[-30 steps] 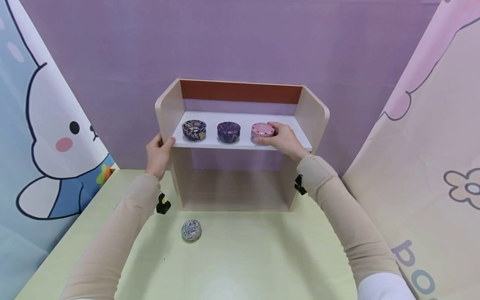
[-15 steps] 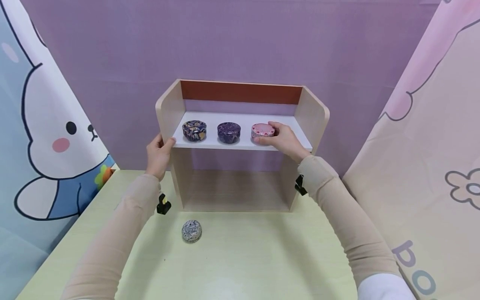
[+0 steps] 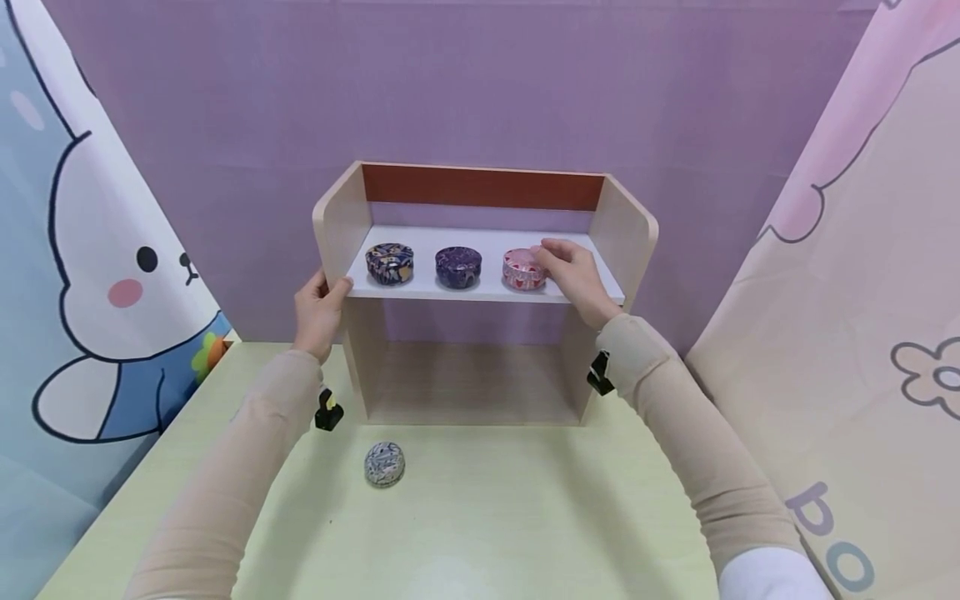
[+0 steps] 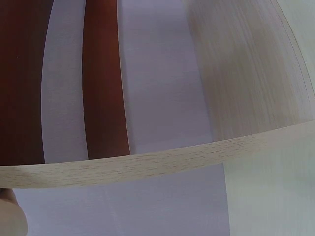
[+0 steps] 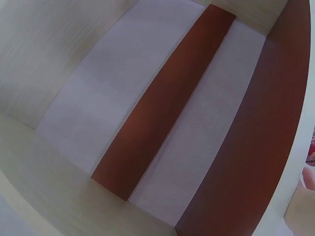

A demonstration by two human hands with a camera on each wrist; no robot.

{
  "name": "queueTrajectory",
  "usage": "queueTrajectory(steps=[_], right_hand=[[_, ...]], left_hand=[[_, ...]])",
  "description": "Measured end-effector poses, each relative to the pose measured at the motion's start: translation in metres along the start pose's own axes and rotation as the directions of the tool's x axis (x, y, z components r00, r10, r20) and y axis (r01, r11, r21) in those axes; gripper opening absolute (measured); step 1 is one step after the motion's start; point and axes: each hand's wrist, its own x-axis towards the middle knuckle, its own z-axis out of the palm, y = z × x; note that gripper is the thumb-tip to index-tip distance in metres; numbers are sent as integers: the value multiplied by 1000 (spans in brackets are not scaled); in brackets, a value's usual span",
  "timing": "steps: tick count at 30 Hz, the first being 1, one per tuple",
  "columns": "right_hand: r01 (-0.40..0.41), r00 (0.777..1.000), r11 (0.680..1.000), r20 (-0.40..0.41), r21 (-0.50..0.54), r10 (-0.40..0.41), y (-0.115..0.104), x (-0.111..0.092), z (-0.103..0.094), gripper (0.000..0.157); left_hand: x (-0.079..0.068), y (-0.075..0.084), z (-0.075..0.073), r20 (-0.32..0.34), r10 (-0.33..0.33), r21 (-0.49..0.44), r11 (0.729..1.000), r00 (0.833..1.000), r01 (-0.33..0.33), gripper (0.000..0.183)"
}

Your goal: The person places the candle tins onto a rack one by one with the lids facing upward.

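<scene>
A small wooden shelf unit (image 3: 636,218) has a white upper board with three round patterned tins in a row. On the left sits a dark blue floral tin (image 3: 389,265), in the middle a dark purple tin (image 3: 458,268), and on the right a pink tin (image 3: 522,271). My left hand (image 3: 318,312) grips the unit's left side panel, thumb by the white board's front corner. At the pink tin's right rim is my right hand (image 3: 576,277), thumb and fingertips close together over its edge. A grey-white patterned tin (image 3: 385,465) lies on the table before the unit.
The pale table (image 3: 465,525) carries the unit, whose lower compartment has a wooden floor (image 3: 472,383). A purple backdrop (image 3: 480,83) hangs behind. Printed cloths flank it: a rabbit cloth (image 3: 105,250) left, a cream-and-pink cloth (image 3: 840,317) right.
My right thumb has come off the pink tin's front side and lifted up toward its rim, showing more of the tin. My left hand stays on the side panel.
</scene>
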Motion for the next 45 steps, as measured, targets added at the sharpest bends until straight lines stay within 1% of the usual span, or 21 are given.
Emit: queueTrajectory(steps=[4,8,11,13,15,17,22,26,30,34,39,40,43,45], right_hand=[[22,999,1000,-33,11,-22,-1,-1,-3,50],[58,995,998,-85,4,-57,-1,-6,-6,43],[120,984,993,-133,-12,-121,-1,-12,-9,39],[180,972,984,-152,-19,-180,0,-17,-10,36],[227,961,974,-159,-25,-228,0,-23,-10,33],[254,956,967,-144,-21,-254,1,-30,-8,33],[284,958,959,-49,10,-283,6,-48,-1,30],[302,953,953,21,26,-302,12,-63,6,29],[284,952,958,106,30,-286,21,-73,16,31],[263,942,964,206,34,-265,29,-84,29,33],[253,915,967,314,39,-252,46,-94,47,36],[257,907,966,336,33,-253,53,-93,51,36],[276,880,961,398,21,-261,65,-96,61,41],[276,864,961,438,-4,-246,71,-99,68,45]], left_hand=[[0,0,1,5,2,-8,1000,1000,-2,45],[-1,0,2,4,5,-10,1000,1000,-5,45],[-2,-1,2,7,0,-8,1000,1000,0,45],[-2,-1,1,7,-1,-12,1000,1000,2,45],[-2,-1,1,5,-1,-12,1000,1000,1,45],[-1,0,0,-1,3,-15,1000,1000,-3,45],[-1,0,0,-8,2,-20,1000,1000,-2,44],[-1,-1,0,-2,-8,-17,1000,1000,8,44],[-2,-1,0,-5,-12,-13,1000,1000,12,44],[-2,-1,0,-18,2,-19,1000,1000,-2,43],[0,-2,0,-34,13,-21,1000,999,-14,41],[0,-2,0,-35,12,-18,1000,999,-13,41],[1,-3,1,-34,15,-12,1000,999,-15,41],[1,-3,1,-32,18,-7,1000,999,-19,41]])
